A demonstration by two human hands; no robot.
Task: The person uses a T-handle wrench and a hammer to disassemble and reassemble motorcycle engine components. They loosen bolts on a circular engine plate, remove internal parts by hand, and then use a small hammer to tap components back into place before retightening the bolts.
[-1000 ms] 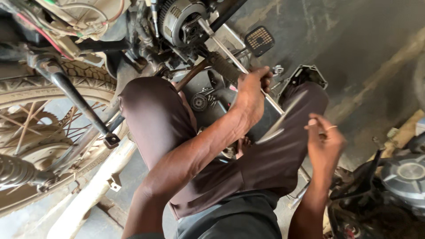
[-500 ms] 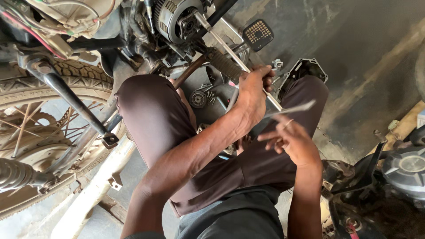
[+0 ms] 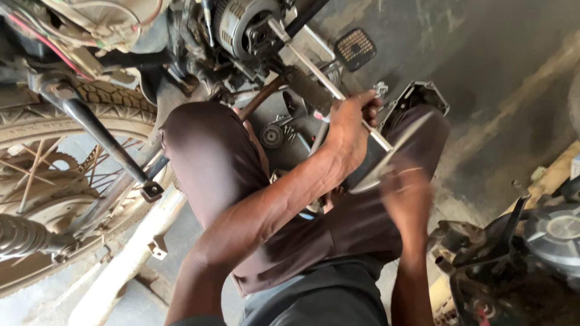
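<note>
Between the closed fingers of the left hand (image 3: 347,130) runs a long steel rod (image 3: 329,81), stiff, probably oily and best gripped mid-shaft, reaching up to the engine (image 3: 241,24), while the blurred right hand (image 3: 408,196) pinches a thin metal plate (image 3: 393,154).

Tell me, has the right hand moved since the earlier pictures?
Yes. The right hand has moved up and toward the left hand, closing on the long metal rod that the left hand grips.
</note>
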